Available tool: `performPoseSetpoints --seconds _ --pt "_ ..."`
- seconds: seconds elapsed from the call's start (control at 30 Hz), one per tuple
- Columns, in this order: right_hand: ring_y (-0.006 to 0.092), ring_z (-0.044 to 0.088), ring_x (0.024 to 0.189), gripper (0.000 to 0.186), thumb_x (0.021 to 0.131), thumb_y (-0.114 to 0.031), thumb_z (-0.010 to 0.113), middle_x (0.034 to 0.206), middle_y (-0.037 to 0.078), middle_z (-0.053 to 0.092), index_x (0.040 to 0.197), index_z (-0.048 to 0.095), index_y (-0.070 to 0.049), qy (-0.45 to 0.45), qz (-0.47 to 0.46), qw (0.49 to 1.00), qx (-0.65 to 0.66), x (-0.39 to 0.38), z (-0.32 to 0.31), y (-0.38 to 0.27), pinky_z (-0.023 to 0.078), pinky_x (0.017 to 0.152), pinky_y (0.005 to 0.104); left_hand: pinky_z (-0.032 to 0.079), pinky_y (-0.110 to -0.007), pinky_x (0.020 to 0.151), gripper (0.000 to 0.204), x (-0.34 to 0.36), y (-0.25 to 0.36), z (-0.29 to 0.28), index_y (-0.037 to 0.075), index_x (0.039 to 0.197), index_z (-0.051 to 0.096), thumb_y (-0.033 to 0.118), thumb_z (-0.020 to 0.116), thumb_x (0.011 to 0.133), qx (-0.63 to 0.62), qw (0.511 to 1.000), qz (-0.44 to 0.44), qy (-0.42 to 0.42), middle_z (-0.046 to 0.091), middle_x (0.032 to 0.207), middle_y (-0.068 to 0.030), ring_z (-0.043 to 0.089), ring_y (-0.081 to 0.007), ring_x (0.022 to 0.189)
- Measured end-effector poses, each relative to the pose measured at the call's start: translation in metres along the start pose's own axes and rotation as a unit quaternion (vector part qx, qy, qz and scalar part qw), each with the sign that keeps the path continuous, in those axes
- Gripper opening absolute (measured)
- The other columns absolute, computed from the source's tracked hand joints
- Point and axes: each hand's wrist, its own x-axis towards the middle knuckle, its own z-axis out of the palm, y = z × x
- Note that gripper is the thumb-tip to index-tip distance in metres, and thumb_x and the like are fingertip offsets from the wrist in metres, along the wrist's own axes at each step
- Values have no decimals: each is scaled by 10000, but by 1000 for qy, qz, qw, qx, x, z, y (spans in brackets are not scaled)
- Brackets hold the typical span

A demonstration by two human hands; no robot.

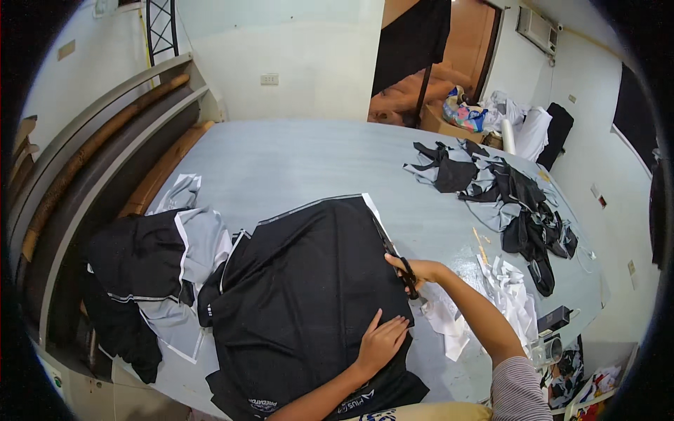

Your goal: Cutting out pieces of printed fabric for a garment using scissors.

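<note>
A large piece of black fabric [302, 281] with a white edge along its far side lies spread in front of me. My left hand [382, 344] rests flat on its lower right part, fingers stretched out. At the fabric's right edge, my right hand [415, 272] grips black-handled scissors [408, 276]. Their blades run along the white strip at the edge, pointing away from me; how far they are apart is hard to make out. Close to my right forearm lie white scraps [449, 323].
The grey-blue table [295, 154] carries a pile of black and grey cloth [147, 259] at left and black and grey offcuts [516, 196] at far right. A small black box [554, 319] and a clear glass [546, 351] stand near the right edge. Fabric rolls [105, 154] line the left side.
</note>
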Motion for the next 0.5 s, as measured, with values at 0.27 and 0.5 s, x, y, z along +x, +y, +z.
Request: performPoseSetpoints --seconds 0.27,0.5 --pt "155 582 572 804 706 -862 425 652 51 516 824 529 -74 -33 -30 999 -19 14 -5 3 463 513 280 325 -457 1072 185 -2 0 1 46 1010 692 135 636 858 4 1000 -6 -18 690 1047 -91 641 -189 1033" --pt "160 595 567 846 695 -868 433 657 49 521 900 519 -52 -11 -26 1000 -7 31 -11 -6 459 507 274 330 -460 1068 182 0 0 3 48 1004 699 143 639 861 4 1000 -2 -12 693 1038 -93 650 -192 1015"
